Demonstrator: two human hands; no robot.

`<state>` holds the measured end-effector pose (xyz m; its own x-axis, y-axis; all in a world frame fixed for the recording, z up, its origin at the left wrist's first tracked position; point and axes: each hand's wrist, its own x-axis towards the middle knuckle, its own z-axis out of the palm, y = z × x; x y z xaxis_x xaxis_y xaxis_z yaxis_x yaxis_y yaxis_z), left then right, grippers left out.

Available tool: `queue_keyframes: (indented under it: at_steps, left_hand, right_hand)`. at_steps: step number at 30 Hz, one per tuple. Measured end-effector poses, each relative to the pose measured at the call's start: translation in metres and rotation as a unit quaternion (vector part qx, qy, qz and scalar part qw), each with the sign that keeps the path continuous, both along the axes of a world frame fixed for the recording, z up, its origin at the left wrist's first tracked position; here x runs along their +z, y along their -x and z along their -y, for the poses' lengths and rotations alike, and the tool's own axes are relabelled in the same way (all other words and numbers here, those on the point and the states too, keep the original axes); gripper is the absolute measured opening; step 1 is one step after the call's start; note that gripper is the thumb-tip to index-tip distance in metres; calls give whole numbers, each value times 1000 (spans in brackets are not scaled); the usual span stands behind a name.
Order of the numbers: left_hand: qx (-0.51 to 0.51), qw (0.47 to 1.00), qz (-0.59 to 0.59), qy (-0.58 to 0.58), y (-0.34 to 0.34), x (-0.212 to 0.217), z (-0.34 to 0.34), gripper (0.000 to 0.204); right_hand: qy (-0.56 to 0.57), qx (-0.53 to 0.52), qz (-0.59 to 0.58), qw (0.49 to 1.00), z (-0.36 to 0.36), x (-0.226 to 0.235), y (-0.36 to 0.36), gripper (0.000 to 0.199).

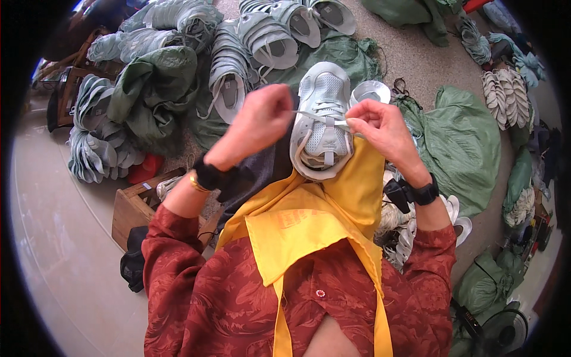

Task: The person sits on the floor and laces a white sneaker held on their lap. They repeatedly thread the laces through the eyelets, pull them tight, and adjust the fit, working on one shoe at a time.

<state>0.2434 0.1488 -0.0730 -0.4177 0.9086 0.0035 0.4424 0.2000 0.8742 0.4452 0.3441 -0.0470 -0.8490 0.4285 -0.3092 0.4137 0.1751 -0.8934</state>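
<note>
A pale grey-blue sneaker upper [323, 83] lies over my lap with its toe pointing away from me and its ankle opening towards me. Across its front runs a whitish shoelace [309, 115], threaded through the upper eyelets. My left hand [262, 116], slightly blurred, is closed at the left of the shoe with one lace end in its fingers. On the right side, thumb and fingers of my right hand [382, 126] pinch the lace close to the eyelets. A loose loop of lace hangs near the shoe's left collar.
Stacked grey-blue uppers [267, 41] lie ahead and to the left, some on green sacking [342, 56]. A wooden box [138, 208] stands left of my legs. At right are a green sack [461, 143] and bundled cream pieces [504, 98]. A yellow apron [297, 232] covers my lap.
</note>
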Motion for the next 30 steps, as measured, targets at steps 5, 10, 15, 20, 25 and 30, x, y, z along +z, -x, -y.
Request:
queue_keyframes:
  at_steps: [5,10,15,20,25,30]
  left_hand:
    - [76,986,21,146,77,-6,51,13]
    - [124,926,-203,293,140,-25,118,12]
    - [173,825,-326,428,208,-76,220,22]
    - [150,906,-238,317,171,-48,176,22]
    - [21,995,-100,-23,55,-7,70,40]
    - [-132,981,-119,-72,-15,15,2,34]
  right_hand:
    - [2,12,-31,999,-8,5,-6,15]
    - [-21,25,-53,998,-6,-4,-7,17]
    - [-147,27,-60,987,4,1,-10,24]
    - [-240,36,-51,969,18,-1,-30,23]
    - [-304,11,-120,945,25,-23,-35,14]
    - [-236,-34,-88,967,30,-9,-37,12]
